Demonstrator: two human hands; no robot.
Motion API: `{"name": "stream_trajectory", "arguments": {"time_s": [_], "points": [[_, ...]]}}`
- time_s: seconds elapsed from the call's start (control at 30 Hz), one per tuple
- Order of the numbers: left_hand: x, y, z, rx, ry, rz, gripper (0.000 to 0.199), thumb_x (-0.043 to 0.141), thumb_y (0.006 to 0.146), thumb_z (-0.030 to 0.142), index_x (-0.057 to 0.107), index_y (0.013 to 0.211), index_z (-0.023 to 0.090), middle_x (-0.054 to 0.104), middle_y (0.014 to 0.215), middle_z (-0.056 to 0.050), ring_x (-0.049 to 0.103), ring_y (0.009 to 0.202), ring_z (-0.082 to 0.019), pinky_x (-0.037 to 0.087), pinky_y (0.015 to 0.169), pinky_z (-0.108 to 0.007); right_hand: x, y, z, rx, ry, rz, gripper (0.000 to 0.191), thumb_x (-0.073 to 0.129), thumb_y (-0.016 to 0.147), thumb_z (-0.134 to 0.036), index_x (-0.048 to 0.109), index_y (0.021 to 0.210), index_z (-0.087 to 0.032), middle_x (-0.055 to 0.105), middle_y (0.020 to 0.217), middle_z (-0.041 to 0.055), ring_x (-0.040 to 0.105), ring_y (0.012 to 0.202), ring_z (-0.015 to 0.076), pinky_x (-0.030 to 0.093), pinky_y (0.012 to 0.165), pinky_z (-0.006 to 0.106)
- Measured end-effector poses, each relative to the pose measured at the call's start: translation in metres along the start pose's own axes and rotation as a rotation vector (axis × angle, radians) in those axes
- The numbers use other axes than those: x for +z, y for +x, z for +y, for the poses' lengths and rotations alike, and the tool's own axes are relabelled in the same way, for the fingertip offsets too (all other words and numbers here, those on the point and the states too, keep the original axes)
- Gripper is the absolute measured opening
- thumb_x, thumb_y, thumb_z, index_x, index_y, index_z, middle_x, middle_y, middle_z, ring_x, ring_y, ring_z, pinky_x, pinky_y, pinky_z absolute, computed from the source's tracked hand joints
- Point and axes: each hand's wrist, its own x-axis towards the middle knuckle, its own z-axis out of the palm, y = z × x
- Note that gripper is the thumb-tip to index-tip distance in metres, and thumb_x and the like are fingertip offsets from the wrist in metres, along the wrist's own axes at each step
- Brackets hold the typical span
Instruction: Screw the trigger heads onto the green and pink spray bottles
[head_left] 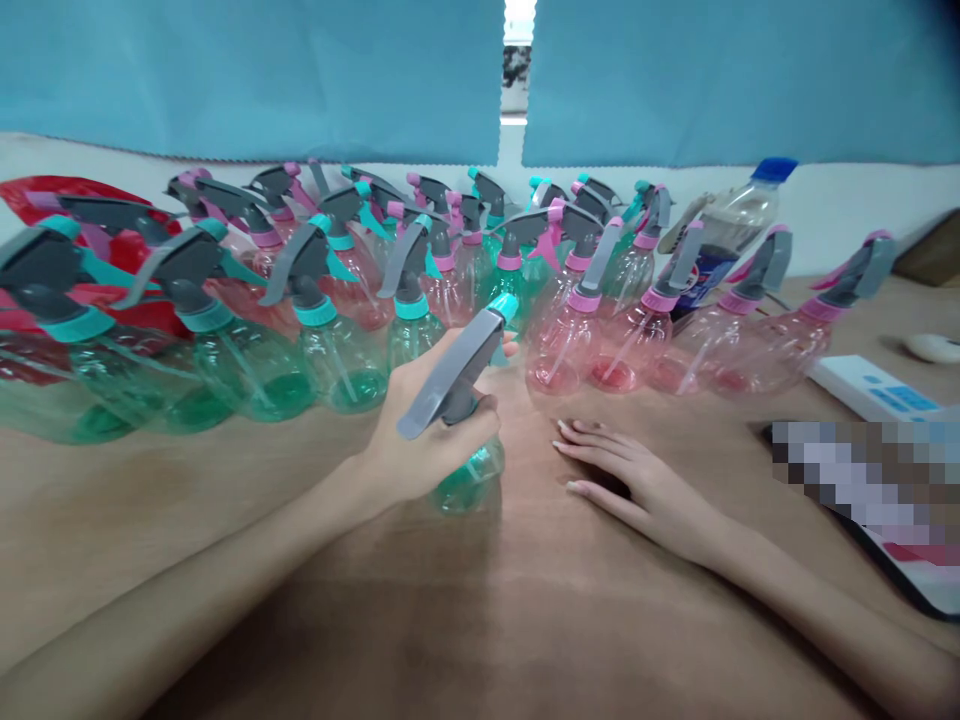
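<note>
My left hand (420, 430) is wrapped round the neck of a green spray bottle (469, 480) with a grey and teal trigger head. The bottle stands upright, or nearly so, in front of the rows; the fingers hide its collar. To its right, my right hand (622, 470) rests with fingers stretched out, palm down by the wooden table (540, 620), holding nothing. Beyond the left hand is a row of green spray bottles (352, 375) with teal collars. Pink spray bottles (562, 345) with pink collars line up beyond the right hand.
More spray bottles (450, 280) crowd the back. A blue-capped drink bottle (742, 215) stands behind the pink row. Red plastic (124, 250) lies at left. On the right are a white box (870, 388), a dark-edged device (847, 500) partly blurred out, and a white mouse-like object (930, 347).
</note>
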Motion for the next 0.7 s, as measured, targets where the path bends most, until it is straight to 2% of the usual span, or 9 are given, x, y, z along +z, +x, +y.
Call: {"name": "stream_trajectory", "arguments": {"time_s": [0.4,0.57,0.7], "points": [[-0.0001,-0.0011,-0.0009,0.049,0.045,0.026,0.038,0.053,0.074,0.013,0.059,0.110,0.025,0.061,0.080,0.002,0.051,0.056,-0.012,0.047,0.061,-0.028,0.0008,-0.0010,0.0003,0.005,-0.020,-0.021,0.044,0.051,0.095,-0.040,0.051,0.137,-0.028,0.050,0.145,0.0049,0.041,0.136,0.0270,0.032,0.114,0.054],[-0.0011,-0.0010,0.0017,0.053,0.009,0.027,0.034,0.049,0.070,0.012,0.059,0.099,0.027,0.056,0.072,0.003,0.044,0.052,-0.013,0.045,0.056,-0.029,0.0018,-0.0011,0.0008,0.011,-0.032,-0.025,0.043,0.051,0.095,-0.040,0.052,0.136,-0.026,0.049,0.145,0.0059,0.041,0.136,0.0266,0.032,0.114,0.054],[-0.0008,-0.0007,0.0029,0.054,-0.011,0.037,0.029,0.049,0.069,0.011,0.058,0.092,0.025,0.056,0.075,0.003,0.043,0.052,-0.011,0.045,0.057,-0.028,0.0026,-0.0010,0.0018,0.006,-0.030,-0.015,0.044,0.052,0.094,-0.040,0.053,0.135,-0.025,0.050,0.145,0.0059,0.042,0.136,0.0265,0.033,0.114,0.053]]}}
